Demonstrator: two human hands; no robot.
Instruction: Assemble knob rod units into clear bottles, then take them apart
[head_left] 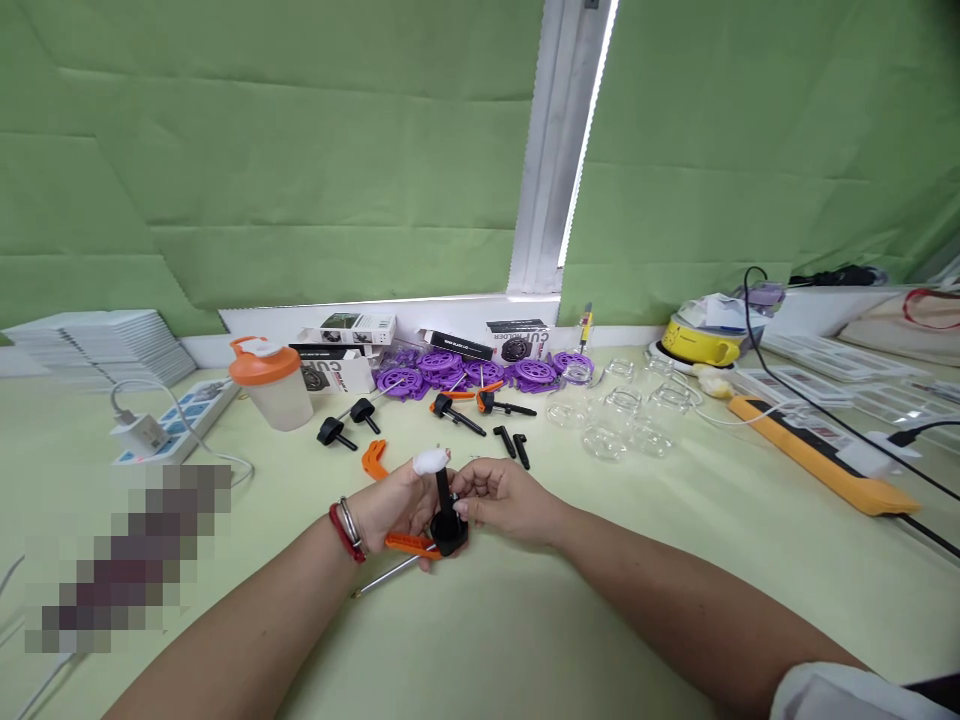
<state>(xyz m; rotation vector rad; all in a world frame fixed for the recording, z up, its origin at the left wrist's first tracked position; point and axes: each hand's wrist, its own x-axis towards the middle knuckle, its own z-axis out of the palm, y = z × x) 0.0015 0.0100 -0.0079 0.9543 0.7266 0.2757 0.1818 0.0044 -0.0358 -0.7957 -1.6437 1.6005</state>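
Observation:
My left hand (397,505), its thumb tip wrapped in white, is closed around a black plastic piece (448,530) with a round cup-like base and an upright stem. An orange plastic arm (409,543) and a thin metal rod (386,578) stick out from this piece toward the left. My right hand (499,500) pinches at the right side of the stem, where a small shiny bit shows between the fingertips; its kind cannot be made out. Just beyond my left hand lies a curved orange clip (373,460). Two short black handles (512,445) lie past my right hand.
Black knobs with stems (337,433), purple plastic wheels (442,375), clear plastic rings (619,410) and printed boxes (517,342) spread along the back. An orange-lidded shaker cup (270,385) and power strip (180,420) stand left. An orange power strip (825,455) lies right.

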